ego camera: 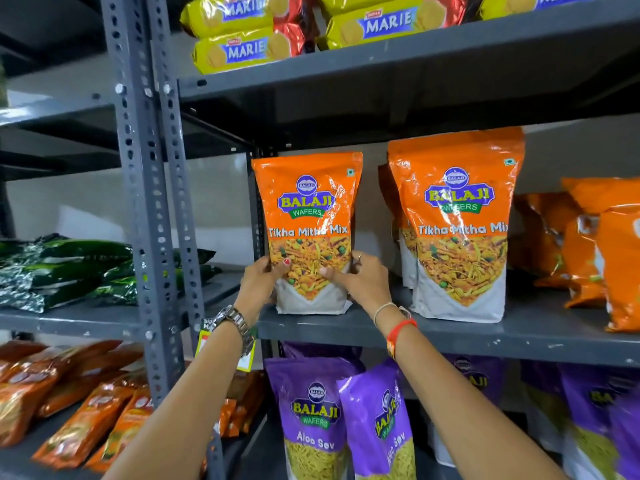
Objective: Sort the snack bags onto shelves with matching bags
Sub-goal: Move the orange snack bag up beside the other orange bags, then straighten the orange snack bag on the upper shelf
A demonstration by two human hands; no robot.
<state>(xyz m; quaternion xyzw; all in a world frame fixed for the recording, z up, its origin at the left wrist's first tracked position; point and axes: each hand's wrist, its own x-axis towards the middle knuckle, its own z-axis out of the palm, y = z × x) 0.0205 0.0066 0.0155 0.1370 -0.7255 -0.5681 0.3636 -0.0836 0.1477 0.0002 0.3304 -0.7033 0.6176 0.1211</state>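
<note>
An orange Tikha Mitha Mix bag (308, 202) stands upright at the left end of the middle grey shelf (450, 332). My left hand (258, 282) grips its lower left side, thumb on the front. My right hand (360, 278) grips its lower right side. To the right stands a matching orange Tikha Mitha Mix bag (459, 223) with another behind it. Both my hands are closed on the same bag.
Other orange bags (595, 251) lean at the shelf's far right. Purple Aloo Sev bags (313, 417) fill the shelf below. Yellow Marie biscuit packs (239, 50) lie on the shelf above. Green bags (65, 271) and orange packets (69, 403) lie on the left rack beyond the grey uprights (145, 202).
</note>
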